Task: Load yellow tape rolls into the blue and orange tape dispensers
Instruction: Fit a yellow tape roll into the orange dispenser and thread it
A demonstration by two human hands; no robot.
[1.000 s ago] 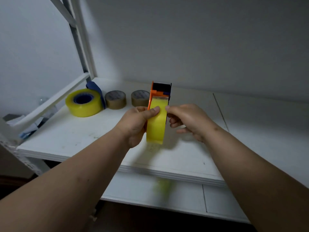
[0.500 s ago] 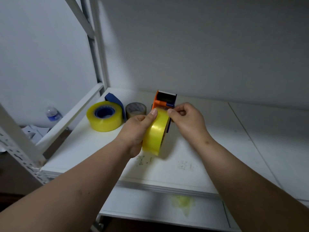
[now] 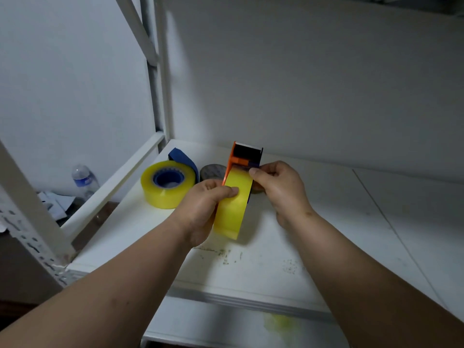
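The orange tape dispenser [image 3: 244, 154] is held upright above the white shelf [image 3: 326, 222], with a yellow tape roll [image 3: 233, 204] seated in it. My left hand [image 3: 203, 209] grips the roll from the left, thumb pressed on its outer face. My right hand [image 3: 278, 187] pinches the tape end at the dispenser's mouth, just under the orange roller. On the shelf to the left lies the blue tape dispenser [image 3: 182, 158], and a second yellow tape roll [image 3: 167, 188] sits on its blue hub.
A brown tape roll [image 3: 212, 172] lies behind my left hand; another is hidden behind the dispenser. White metal uprights [image 3: 160, 71] and a rail [image 3: 113, 184] bound the shelf's left side. A water bottle [image 3: 82, 178] and papers lie on the floor beyond it.
The view has shifted left and down. My right hand's fingers have moved up to the dispenser's mouth and pinch the tape end there. The roll is tilted more to the right.
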